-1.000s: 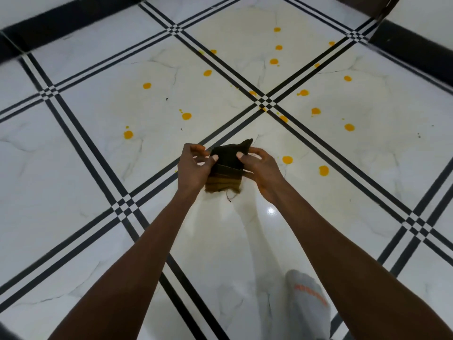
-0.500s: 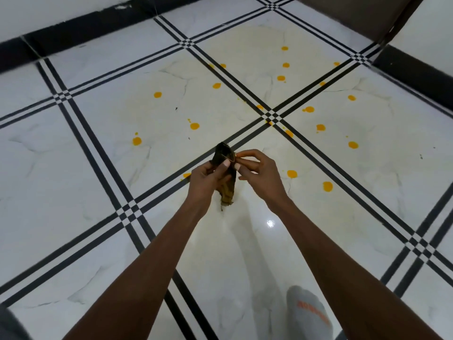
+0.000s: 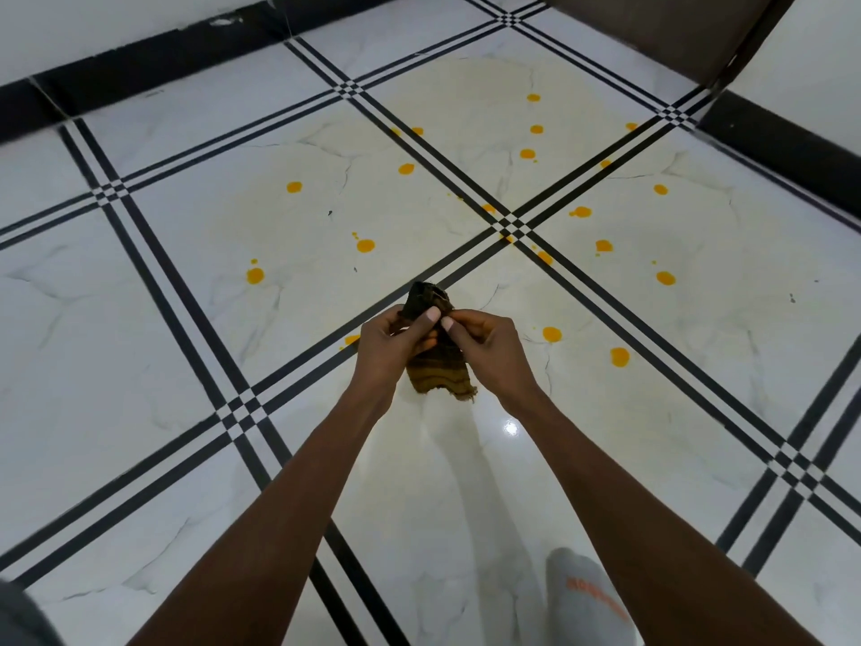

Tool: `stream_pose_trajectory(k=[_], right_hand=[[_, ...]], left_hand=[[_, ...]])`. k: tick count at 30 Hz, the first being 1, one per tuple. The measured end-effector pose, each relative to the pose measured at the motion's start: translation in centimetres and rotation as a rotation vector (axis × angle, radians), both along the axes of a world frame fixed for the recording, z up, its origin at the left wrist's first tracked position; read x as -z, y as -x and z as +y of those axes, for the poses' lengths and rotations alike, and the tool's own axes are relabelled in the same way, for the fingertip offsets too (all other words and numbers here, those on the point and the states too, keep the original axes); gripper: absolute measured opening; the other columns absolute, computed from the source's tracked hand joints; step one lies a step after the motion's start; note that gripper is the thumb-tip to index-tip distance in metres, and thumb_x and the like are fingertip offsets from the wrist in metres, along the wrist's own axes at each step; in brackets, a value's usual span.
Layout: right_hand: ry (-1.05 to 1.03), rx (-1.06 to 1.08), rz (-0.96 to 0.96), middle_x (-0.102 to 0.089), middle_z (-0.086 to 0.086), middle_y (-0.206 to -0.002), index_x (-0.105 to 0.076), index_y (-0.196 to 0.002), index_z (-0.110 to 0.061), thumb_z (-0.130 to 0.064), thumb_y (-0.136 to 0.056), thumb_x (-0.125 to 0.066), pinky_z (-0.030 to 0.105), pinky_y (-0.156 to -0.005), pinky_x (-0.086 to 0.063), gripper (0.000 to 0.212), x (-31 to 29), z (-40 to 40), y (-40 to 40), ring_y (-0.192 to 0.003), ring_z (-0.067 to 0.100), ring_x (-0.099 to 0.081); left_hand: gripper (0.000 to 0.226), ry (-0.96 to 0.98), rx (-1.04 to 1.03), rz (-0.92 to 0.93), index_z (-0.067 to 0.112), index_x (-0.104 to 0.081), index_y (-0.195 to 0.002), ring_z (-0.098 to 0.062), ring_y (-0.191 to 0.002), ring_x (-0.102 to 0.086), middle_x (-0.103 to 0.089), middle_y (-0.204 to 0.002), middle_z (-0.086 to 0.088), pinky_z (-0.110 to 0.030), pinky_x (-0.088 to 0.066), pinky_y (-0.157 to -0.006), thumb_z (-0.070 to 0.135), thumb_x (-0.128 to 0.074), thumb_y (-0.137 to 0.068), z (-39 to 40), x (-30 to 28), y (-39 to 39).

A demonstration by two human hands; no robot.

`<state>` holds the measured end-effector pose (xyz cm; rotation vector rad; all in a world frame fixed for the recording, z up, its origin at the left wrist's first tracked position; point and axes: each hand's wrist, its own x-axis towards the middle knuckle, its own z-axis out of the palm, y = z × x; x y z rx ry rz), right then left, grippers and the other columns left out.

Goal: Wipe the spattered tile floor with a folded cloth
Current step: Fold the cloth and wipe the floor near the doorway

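Holding the item between both hands above the floor: one dark brown cloth (image 3: pixel 435 361), bunched and folded, ochre-banded and frayed along its lower edge, which hangs free. Left hand (image 3: pixel 389 349) curled round the cloth's left side, thumb pressed to its front; right hand (image 3: pixel 489 349) pinching the upper fold between thumb and forefinger. Middle portion of the cloth hidden behind the fingers of both hands; number of folds cannot be told. Tile floor (image 3: pixel 186 366): white marbled squares divided by triple black lines, a faint yellowish film over the far tiles. Orange spatters (image 3: pixel 619 356) scattered across the far and right tiles, one (image 3: pixel 351 340) partly hidden behind the left hand. Grey sock with orange lettering (image 3: pixel 589 594), cut off by the bottom edge, lettering unreadable. Dark skirting (image 3: pixel 140 67) along the far wall; brown panel (image 3: pixel 652 25) at the top right corner, cut off, identity unclear. Compared with half a second before: the cloth hangs broader and lower below the hands, the right hand has closed onto it, and the view has tipped slightly downward.
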<state>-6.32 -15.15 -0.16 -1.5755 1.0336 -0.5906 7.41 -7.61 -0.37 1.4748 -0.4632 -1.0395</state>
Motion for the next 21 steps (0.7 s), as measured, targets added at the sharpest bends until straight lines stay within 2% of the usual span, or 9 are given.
stream_pose_trajectory(k=[3,7,10,12,14,15,18,21], right_hand=[[0.035,-0.006,0.069,-0.079,0.004,-0.100,-0.075,-0.115,-0.017,-0.029,-0.107,-0.056,0.044,-0.093,-0.063,0.024,0.1,-0.1,-0.4,-0.100,0.019,-0.075],[0.145,-0.050,0.144,-0.073,0.006,-0.088,-0.070,-0.109,-0.013,-0.024,-0.110,-0.049,0.031,-0.077,-0.059,0.024,0.2,0.2,-0.4,-0.088,0.023,-0.073],[0.191,-0.093,0.178,-0.074,0.008,-0.094,-0.070,-0.109,-0.010,-0.022,-0.110,-0.048,0.025,-0.080,-0.056,0.025,0.0,0.2,-0.3,-0.091,0.023,-0.072],[0.137,-0.080,0.162,-0.075,0.008,-0.099,-0.072,-0.112,-0.011,-0.023,-0.110,-0.049,0.030,-0.085,-0.059,0.025,0.0,-0.2,0.0,-0.098,0.023,-0.072],[-0.002,-0.047,0.113,-0.076,0.010,-0.109,-0.072,-0.118,-0.013,-0.027,-0.110,-0.050,0.039,-0.090,-0.063,0.027,-0.1,-0.4,0.2,-0.109,0.024,-0.072],[-0.075,-0.027,0.084,-0.076,0.010,-0.113,-0.071,-0.119,-0.014,-0.029,-0.110,-0.050,0.040,-0.089,-0.064,0.027,-0.2,-0.4,0.3,-0.113,0.024,-0.071],[-0.209,0.007,0.019,-0.073,0.005,-0.118,-0.067,-0.119,-0.022,-0.030,-0.110,-0.049,0.025,-0.080,-0.061,0.022,-0.7,-0.2,0.6,-0.117,0.020,-0.068],[-0.221,0.008,0.008,-0.074,0.003,-0.118,-0.067,-0.123,-0.022,-0.031,-0.110,-0.049,0.025,-0.082,-0.060,0.024,-0.8,-0.1,0.8,-0.120,0.020,-0.068]], left_hand=[[0.031,-0.031,-0.018,-0.009,0.014,-0.075,-0.121,-0.023,-0.108,-0.075,-0.079,-0.110,-0.009,-0.045,-0.059,-0.102,0.028,-0.077,-0.093,-0.2,0.3,0.1],[0.043,-0.086,-0.014,-0.031,0.015,-0.075,-0.121,-0.014,-0.102,-0.077,-0.080,-0.108,-0.002,-0.041,-0.060,-0.100,0.039,-0.082,-0.086,-0.7,0.5,0.7],[0.047,-0.087,-0.019,-0.045,0.015,-0.073,-0.125,-0.012,-0.102,-0.076,-0.079,-0.112,-0.002,-0.040,-0.060,-0.100,0.039,-0.082,-0.086,-0.8,0.6,0.8],[0.043,-0.077,0.002,-0.034,0.016,-0.072,-0.127,-0.015,-0.108,-0.074,-0.078,-0.114,-0.002,-0.042,-0.059,-0.102,0.036,-0.079,-0.089,-0.7,0.6,0.7],[0.038,-0.080,0.026,-0.042,0.016,-0.072,-0.127,-0.017,-0.109,-0.074,-0.078,-0.113,-0.003,-0.041,-0.058,-0.103,0.032,-0.076,-0.093,-0.7,0.5,0.7],[0.037,-0.080,0.038,-0.046,0.016,-0.072,-0.127,-0.017,-0.109,-0.074,-0.078,-0.112,-0.004,-0.040,-0.058,-0.103,0.031,-0.075,-0.094,-0.8,0.4,0.8],[0.038,-0.100,0.080,-0.074,0.014,-0.070,-0.130,-0.019,-0.111,-0.073,-0.078,-0.113,-0.006,-0.038,-0.058,-0.103,0.032,-0.071,-0.096,-1.0,0.0,1.0],[0.043,-0.114,0.097,-0.128,0.013,-0.067,-0.132,-0.021,-0.113,-0.072,-0.077,-0.115,-0.007,-0.036,-0.058,-0.101,0.035,-0.071,-0.096,-1.1,0.0,1.0]])
